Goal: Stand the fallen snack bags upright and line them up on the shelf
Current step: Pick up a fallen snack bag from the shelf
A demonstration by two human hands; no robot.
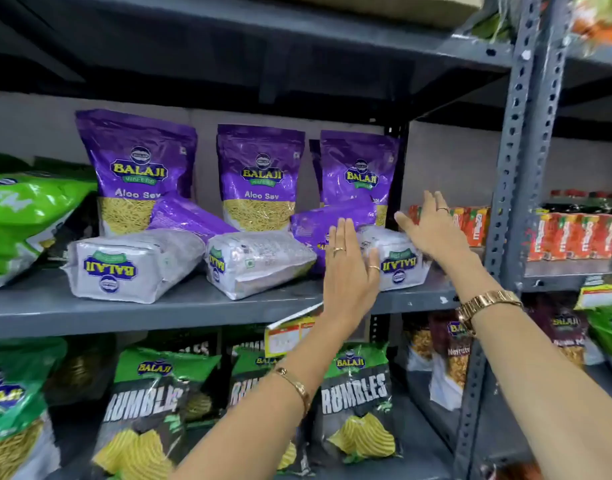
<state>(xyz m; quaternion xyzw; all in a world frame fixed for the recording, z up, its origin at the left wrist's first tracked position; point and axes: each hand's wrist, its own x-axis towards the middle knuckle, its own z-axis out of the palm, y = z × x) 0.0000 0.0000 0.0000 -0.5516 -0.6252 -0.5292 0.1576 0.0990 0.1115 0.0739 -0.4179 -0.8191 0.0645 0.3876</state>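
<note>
On the grey metal shelf [159, 308] three purple Balaji Aloo Sev bags stand upright along the back: the left upright bag [138, 168], the middle upright bag [259, 174] and the right upright bag [358, 171]; in front of them three more bags of the same kind lie toppled with their silvery bases facing outward, the left fallen bag [135, 265], the middle fallen bag [259, 261] and the right fallen bag [398, 263], whose Balaji logos read upside down. The left hand [349, 268] is flat and open, fingers straight, pressed against the left side of the right fallen bag; the right hand [432, 230], also spread open, lies against that bag's right side, so the bag sits between the two palms without being clenched. A gold watch [484, 306] circles the right wrist; a thin bracelet [296, 384] the left. Green Rumbles bags [360, 393] fill the shelf below; red packets [571, 233] stand in the neighbouring bay.
</note>
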